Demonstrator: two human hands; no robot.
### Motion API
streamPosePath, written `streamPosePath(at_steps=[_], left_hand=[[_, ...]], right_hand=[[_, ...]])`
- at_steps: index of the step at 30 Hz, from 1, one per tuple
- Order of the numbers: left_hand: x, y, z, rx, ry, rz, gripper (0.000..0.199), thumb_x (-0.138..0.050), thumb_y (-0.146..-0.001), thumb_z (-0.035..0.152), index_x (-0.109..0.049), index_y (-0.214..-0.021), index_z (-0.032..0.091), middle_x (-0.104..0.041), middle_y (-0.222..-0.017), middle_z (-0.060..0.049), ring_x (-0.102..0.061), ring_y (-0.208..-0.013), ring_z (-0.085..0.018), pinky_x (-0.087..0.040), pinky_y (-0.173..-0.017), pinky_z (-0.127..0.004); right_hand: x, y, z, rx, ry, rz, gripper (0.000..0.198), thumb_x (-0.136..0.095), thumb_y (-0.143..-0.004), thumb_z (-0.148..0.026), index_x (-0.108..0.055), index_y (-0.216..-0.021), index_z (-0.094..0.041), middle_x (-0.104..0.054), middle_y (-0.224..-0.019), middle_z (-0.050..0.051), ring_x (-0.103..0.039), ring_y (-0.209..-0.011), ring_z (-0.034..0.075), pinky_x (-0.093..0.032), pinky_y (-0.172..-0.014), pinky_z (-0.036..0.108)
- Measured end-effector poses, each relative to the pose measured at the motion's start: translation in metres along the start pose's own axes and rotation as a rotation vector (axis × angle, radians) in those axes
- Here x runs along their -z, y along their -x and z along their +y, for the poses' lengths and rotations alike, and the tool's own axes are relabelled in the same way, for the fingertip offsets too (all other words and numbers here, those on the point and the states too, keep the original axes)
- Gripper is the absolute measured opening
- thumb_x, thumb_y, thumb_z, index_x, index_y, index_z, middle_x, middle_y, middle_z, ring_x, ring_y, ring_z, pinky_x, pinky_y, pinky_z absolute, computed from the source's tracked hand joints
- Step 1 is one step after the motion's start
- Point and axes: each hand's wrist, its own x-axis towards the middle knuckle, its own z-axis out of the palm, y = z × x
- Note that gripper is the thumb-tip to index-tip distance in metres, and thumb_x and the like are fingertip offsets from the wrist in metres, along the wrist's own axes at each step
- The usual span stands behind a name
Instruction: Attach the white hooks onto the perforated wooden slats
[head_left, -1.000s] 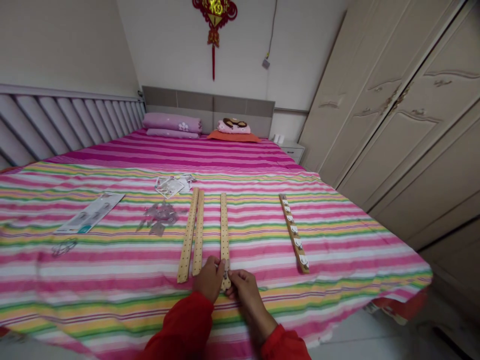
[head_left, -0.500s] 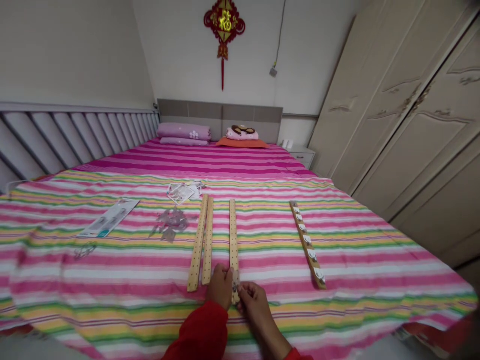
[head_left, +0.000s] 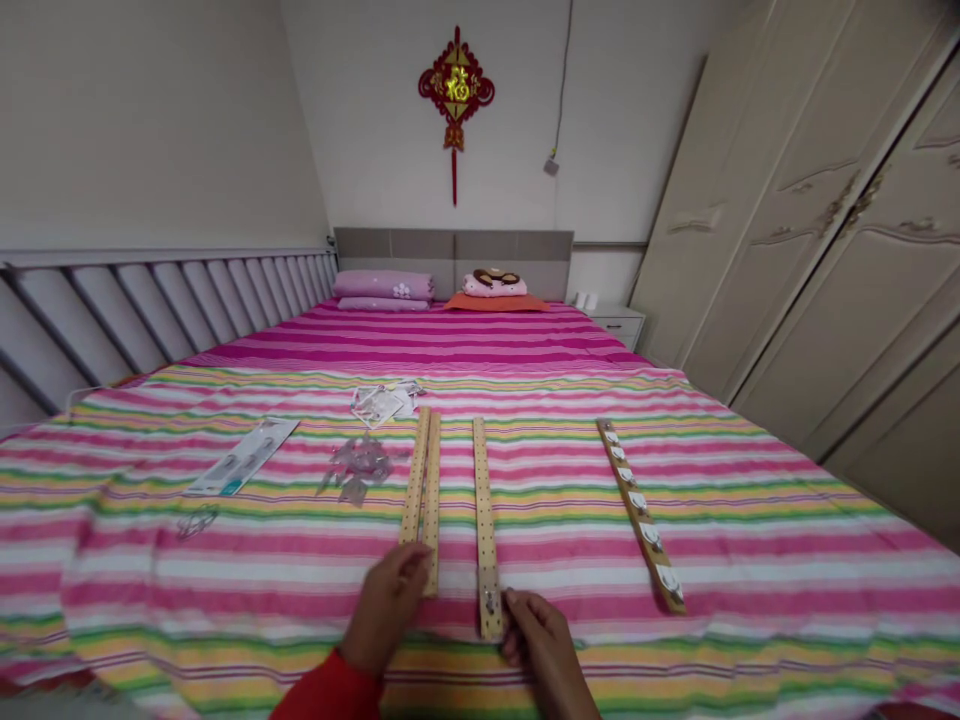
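A pale wooden strip with rows of holes (head_left: 483,500) lies lengthwise on the bed, with a small metal hook piece (head_left: 490,601) on a clear backing at its near end. Against the right edge of that end, the curled thumb and fingers of my right hand (head_left: 546,640) grip the strip. My left hand (head_left: 386,605) is off this strip, fingers loosely apart and holding nothing, over the near end of a pair of similar perforated strips (head_left: 431,490). To the right lies a browner strip (head_left: 634,515) bearing a row of white-backed hooks.
Left of the strips are a pile of clear plastic pieces (head_left: 360,465), some white cards (head_left: 382,403), a packaged hook card (head_left: 244,458) and a few loose metal rings (head_left: 197,521). A striped sheet (head_left: 247,590) covers the bed. A wardrobe (head_left: 847,260) stands at right.
My left hand has let go of the single strip and moved left, over the paired strips. My right hand stays by the strip's near end. The view has tilted up slightly.
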Motion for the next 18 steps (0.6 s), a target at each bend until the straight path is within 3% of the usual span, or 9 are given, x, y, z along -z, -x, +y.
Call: streamPosePath(at_steps=[3, 5, 9, 13, 18], left_hand=[[0.046, -0.032, -0.022, -0.086, -0.155, 0.319, 0.025, -0.052, -0.072, 0.037, -0.066, -0.085, 0.021, -0.066, -0.086, -0.006, -0.061, -0.077, -0.020, -0.049, -0.070, -0.030], [0.066, -0.051, -0.038, -0.108, -0.273, 0.424, 0.025, -0.050, -0.069, 0.031, -0.066, -0.085, 0.020, -0.063, -0.087, -0.007, -0.060, -0.075, -0.020, -0.050, -0.070, -0.032], [0.083, -0.073, -0.064, -0.206, -0.469, 0.432, 0.028, -0.047, -0.071, 0.024, -0.066, -0.090, 0.019, -0.059, -0.093, -0.010, -0.058, -0.090, -0.023, -0.048, -0.080, -0.034], [0.087, -0.083, -0.072, -0.253, -0.591, 0.388, 0.025, -0.045, -0.075, 0.027, -0.067, -0.085, 0.020, -0.059, -0.092, -0.009, -0.058, -0.088, -0.023, -0.048, -0.080, -0.032], [0.091, -0.088, -0.064, -0.241, -0.480, 0.427, 0.020, -0.051, -0.073, 0.035, -0.066, -0.076, 0.022, -0.060, -0.085, -0.007, -0.058, -0.085, -0.022, -0.048, -0.082, -0.034]], right_hand=[[0.003, 0.001, -0.005, 0.033, 0.002, 0.018, 0.051, -0.072, -0.057, -0.066, -0.061, -0.060, -0.015, -0.048, -0.037, -0.003, -0.038, -0.032, 0.007, -0.027, -0.035, 0.018], [0.005, 0.002, -0.008, 0.047, 0.002, 0.020, 0.051, -0.072, -0.057, -0.066, -0.062, -0.060, -0.016, -0.048, -0.038, -0.003, -0.038, -0.033, 0.007, -0.027, -0.035, 0.019], [0.010, 0.002, -0.013, 0.067, -0.023, 0.042, 0.050, -0.074, -0.056, -0.064, -0.064, -0.065, -0.015, -0.057, -0.049, 0.000, -0.039, -0.035, 0.007, -0.027, -0.035, 0.019], [0.015, 0.002, -0.017, 0.055, -0.039, 0.063, 0.050, -0.074, -0.055, -0.063, -0.064, -0.065, -0.016, -0.056, -0.050, -0.001, -0.038, -0.035, 0.007, -0.026, -0.035, 0.019], [0.019, 0.000, -0.018, 0.088, -0.026, 0.059, 0.047, -0.071, -0.062, -0.061, -0.064, -0.067, -0.015, -0.051, -0.046, -0.003, -0.037, -0.037, 0.007, -0.026, -0.037, 0.019]])
